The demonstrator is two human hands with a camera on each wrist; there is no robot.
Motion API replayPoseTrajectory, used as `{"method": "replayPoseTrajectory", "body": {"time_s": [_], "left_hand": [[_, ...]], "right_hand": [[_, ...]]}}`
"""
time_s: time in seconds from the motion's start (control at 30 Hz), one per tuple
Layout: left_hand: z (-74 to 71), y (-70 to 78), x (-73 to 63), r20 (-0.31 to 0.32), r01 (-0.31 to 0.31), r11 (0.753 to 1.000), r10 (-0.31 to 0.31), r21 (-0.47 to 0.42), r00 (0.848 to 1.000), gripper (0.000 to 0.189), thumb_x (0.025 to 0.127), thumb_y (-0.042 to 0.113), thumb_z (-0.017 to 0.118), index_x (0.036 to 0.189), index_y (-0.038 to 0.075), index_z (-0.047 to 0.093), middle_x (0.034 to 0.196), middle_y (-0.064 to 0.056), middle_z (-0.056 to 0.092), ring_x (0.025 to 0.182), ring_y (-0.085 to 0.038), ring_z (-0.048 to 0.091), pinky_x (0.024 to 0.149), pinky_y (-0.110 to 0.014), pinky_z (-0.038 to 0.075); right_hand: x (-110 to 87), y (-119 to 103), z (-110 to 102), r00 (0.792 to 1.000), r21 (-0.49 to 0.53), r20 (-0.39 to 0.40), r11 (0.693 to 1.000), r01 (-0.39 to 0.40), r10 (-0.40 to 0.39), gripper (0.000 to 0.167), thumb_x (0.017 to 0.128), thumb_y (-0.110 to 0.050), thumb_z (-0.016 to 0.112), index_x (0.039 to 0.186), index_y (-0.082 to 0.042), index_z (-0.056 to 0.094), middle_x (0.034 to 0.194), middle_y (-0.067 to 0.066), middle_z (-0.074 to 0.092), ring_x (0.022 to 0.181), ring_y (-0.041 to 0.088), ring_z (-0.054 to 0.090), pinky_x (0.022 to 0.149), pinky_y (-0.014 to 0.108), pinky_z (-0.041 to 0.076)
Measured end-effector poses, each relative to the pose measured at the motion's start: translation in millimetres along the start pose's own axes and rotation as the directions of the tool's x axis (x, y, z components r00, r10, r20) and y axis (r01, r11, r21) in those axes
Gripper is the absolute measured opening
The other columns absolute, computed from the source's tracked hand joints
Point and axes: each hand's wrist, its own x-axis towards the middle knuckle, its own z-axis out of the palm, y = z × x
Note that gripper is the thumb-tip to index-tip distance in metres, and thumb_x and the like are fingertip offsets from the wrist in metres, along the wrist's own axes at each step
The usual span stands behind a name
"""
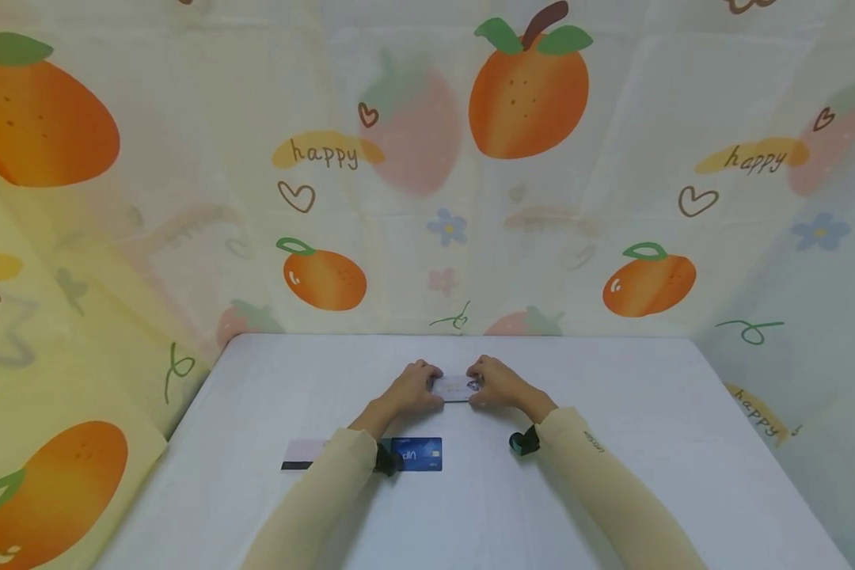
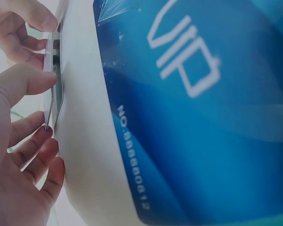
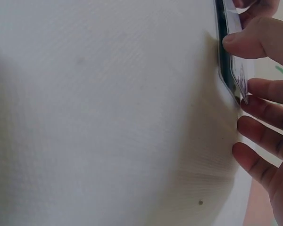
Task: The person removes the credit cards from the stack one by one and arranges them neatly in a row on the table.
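Note:
A pale card (image 1: 454, 387) with a dark print at its right end is held flat between both hands near the table's far side. My left hand (image 1: 411, 388) pinches its left end, thumb on the near edge and fingers at the far side. The right hand (image 1: 502, 385) grips the other end in the same way. Both wrist views show a darker card (image 3: 221, 56) lying just under the pale card (image 3: 238, 70); whether the two touch all along cannot be told. Close below the left wrist lies a blue card (image 2: 188, 127) lettered VIP.
A pale card with a black stripe (image 1: 298, 465) lies left of the blue card, partly behind the left sleeve. Dark wrist cameras (image 1: 524, 442) sit on both wrists. The white table (image 1: 613, 380) ends at a fruit-printed cloth (image 1: 413, 237) behind it.

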Motion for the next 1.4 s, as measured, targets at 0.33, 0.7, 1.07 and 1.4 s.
{"method": "replayPoseTrajectory", "body": {"time_s": [0.33, 0.7, 1.07, 1.4], "left_hand": [[0.8, -1.1, 0.5, -0.004, 0.004, 1.0, -0.004, 0.009, 1.0, 0.052, 0.081, 0.027, 0.076, 0.128, 0.011, 0.06, 0.123, -0.007, 0.056, 0.111, -0.022, 0.049, 0.104, -0.041, 0.043], [1.0, -1.0, -1.3, -0.012, -0.004, 1.0, 0.004, 0.004, 1.0, 0.054, 0.081, 0.028, 0.076, 0.129, 0.011, 0.06, 0.124, -0.007, 0.057, 0.112, -0.022, 0.05, 0.104, -0.042, 0.043], [0.8, -2.4, -5.0, -0.022, -0.004, 1.0, 0.004, -0.017, 1.0, 0.056, 0.08, 0.029, 0.077, 0.13, 0.011, 0.059, 0.124, -0.008, 0.056, 0.112, -0.022, 0.051, 0.103, -0.041, 0.044], [-0.1, -1.3, -17.4, -0.044, -0.049, 0.999, 0.049, -0.011, 0.998, 0.058, 0.079, 0.034, 0.078, 0.13, 0.012, 0.06, 0.123, -0.008, 0.057, 0.113, -0.023, 0.052, 0.1, -0.042, 0.046]], "right_hand": [[2.1, 0, 3, 1.0, -0.043, -0.001, 0.999, 0.012, -0.012, 0.05, 0.077, -0.021, 0.081, 0.122, -0.004, 0.065, 0.115, 0.009, 0.059, 0.1, 0.021, 0.052, 0.096, 0.039, 0.046], [-3.1, -2, 1, 1.0, -0.074, -0.009, 0.997, 0.029, -0.029, 0.05, 0.079, -0.022, 0.079, 0.122, -0.003, 0.064, 0.116, 0.009, 0.06, 0.1, 0.021, 0.052, 0.096, 0.04, 0.047], [-7.4, -5, 1, 0.999, -0.077, -0.028, 0.996, 0.035, -0.038, 0.05, 0.079, -0.023, 0.08, 0.122, -0.004, 0.064, 0.116, 0.009, 0.059, 0.101, 0.021, 0.052, 0.096, 0.039, 0.047], [-23.8, -12, -6, 0.995, -0.078, -0.05, 0.993, 0.087, -0.091, 0.05, 0.078, -0.024, 0.081, 0.12, -0.003, 0.065, 0.114, 0.009, 0.059, 0.1, 0.021, 0.052, 0.094, 0.039, 0.046]]}}
